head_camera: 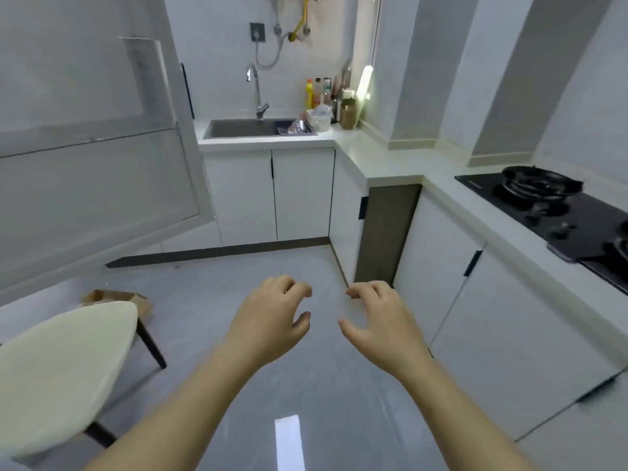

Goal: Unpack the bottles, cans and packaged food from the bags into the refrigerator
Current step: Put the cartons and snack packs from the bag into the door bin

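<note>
Left hand (268,321) and right hand (382,317) hover (fingers curled) above floor (238,266).

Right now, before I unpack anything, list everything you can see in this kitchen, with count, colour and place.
refrigerator: one, pale grey, far left; only a large panel shows
paper bag: one, brown, on the floor behind the chair
chair: one, cream seat, dark legs, lower left
sink: one, grey, set in the back countertop
tap: one, chrome, behind the sink
bottles: several, one yellow, back corner right of the sink
hob: one, black, right countertop
cabinets: several doors, white, under the countertop
left hand: empty, fingers loosely curled, over the floor
right hand: empty, loosely curled, beside the left, apart
</note>
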### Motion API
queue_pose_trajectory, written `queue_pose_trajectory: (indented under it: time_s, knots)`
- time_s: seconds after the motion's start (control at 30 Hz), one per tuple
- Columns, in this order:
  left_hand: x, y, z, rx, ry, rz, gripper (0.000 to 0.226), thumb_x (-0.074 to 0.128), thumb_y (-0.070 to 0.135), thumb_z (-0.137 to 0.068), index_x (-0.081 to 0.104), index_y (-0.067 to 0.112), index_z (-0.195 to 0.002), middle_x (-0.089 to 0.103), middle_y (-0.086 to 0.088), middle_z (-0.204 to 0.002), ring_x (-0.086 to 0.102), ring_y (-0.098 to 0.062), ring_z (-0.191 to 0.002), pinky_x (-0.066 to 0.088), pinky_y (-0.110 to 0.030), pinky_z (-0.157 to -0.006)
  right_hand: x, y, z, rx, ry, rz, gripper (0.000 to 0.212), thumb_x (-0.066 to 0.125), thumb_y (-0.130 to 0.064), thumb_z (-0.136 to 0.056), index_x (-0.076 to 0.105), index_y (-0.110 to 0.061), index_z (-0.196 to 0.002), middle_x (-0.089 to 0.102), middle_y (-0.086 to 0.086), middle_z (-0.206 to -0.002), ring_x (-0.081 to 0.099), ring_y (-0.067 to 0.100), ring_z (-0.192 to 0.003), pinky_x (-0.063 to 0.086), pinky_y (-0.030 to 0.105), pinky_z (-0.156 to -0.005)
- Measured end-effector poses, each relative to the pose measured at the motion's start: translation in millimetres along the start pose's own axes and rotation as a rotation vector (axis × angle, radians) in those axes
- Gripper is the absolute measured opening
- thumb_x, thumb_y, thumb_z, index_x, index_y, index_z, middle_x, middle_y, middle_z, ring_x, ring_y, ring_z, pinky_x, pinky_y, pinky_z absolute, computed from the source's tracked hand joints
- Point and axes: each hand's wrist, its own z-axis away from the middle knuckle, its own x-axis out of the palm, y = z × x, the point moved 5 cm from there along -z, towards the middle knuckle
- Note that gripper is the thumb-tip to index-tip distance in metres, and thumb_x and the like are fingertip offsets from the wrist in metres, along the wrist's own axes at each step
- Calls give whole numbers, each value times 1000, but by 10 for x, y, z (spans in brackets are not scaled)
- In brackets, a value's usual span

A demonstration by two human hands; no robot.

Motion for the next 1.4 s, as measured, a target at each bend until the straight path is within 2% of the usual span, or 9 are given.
queue_pose_trajectory:
  time_s: [0.2, 0.37, 0.43, 0.53, 0.63, 0.73, 1.0, 1.2, 1.4]
  knots:
    - [607, 733, -573, 168, -134, 22, 35, 44, 36, -96, 45, 24, -128, 48, 4, -122, 43, -13, -109, 31, -16, -80, -304, 934, 98, 218, 10, 30, 47, 54, -37, -87, 42, -27, -132, 40, -7, -134, 37, 13, -123, 32, 26, -102]
    - [1086, 1449, -1130, 287, -189, 42, 35, 45, 38, -94, 46, 25, -127, 50, 5, -121, 46, -14, -109, 43, -22, -88, -635, 1738, 208, 362, 39, 45, 48, 51, -38, -88, 40, -29, -133, 39, -8, -135, 37, 13, -123, 31, 25, -100]
    - [1256, 1785, -1325, 340, -207, 58, 35, 45, 37, -94, 47, 25, -127, 50, 5, -120, 46, -15, -108, 45, -24, -86, -779, 2048, 280, 417, 53, 48, 47, 51, -38, -89, 39, -29, -134, 39, -8, -136, 36, 13, -125, 30, 25, -101]
    - [1500, 2303, -1549, 416, -224, 94, 35, 44, 36, -94, 48, 24, -127, 50, 5, -118, 46, -16, -107, 38, -21, -77, -991, 2503, 439, 508, 78, 49, 46, 51, -39, -89, 40, -29, -132, 38, -8, -135, 36, 14, -124, 31, 26, -101]
    - [1733, 2785, -1690, 483, -266, 142, 36, 43, 37, -95, 46, 25, -129, 50, 6, -121, 45, -14, -110, 41, -22, -82, -1162, 2907, 632, 603, 112, 42, 44, 50, -39, -89, 40, -30, -131, 37, -10, -136, 34, 12, -125, 29, 26, -103]
    - [1947, 3193, -1797, 557, -315, 181, 37, 43, 39, -95, 46, 25, -129, 49, 6, -122, 46, -13, -110, 43, -24, -86, -1315, 3229, 817, 699, 160, 21, 44, 51, -39, -89, 40, -30, -131, 36, -11, -136, 34, 11, -126, 29, 26, -104]
    - [2412, 4135, -2283, 754, -373, 258, 37, 41, 39, -95, 44, 27, -130, 48, 8, -124, 44, -12, -112, 35, -19, -83, -1695, 3963, 1074, 928, 309, 37, 40, 53, -37, -88, 44, -29, -127, 41, -9, -129, 38, 13, -118, 35, 26, -98]
    - [2750, 4651, -2820, 891, -423, 314, 37, 43, 38, -95, 45, 26, -129, 47, 6, -126, 43, -13, -116, 39, -23, -91, -1957, 4513, 929, 1058, 401, 63, 42, 54, -37, -88, 43, -29, -128, 40, -8, -132, 37, 14, -122, 35, 26, -98]
    - [3003, 5182, -3457, 1038, -451, 357, 36, 45, 37, -93, 48, 26, -126, 48, 4, -120, 45, -16, -109, 44, -28, -88, -2339, 4994, 645, 1174, 535, 101, 42, 57, -35, -85, 47, -27, -125, 44, -6, -127, 40, 16, -120, 36, 28, -97]
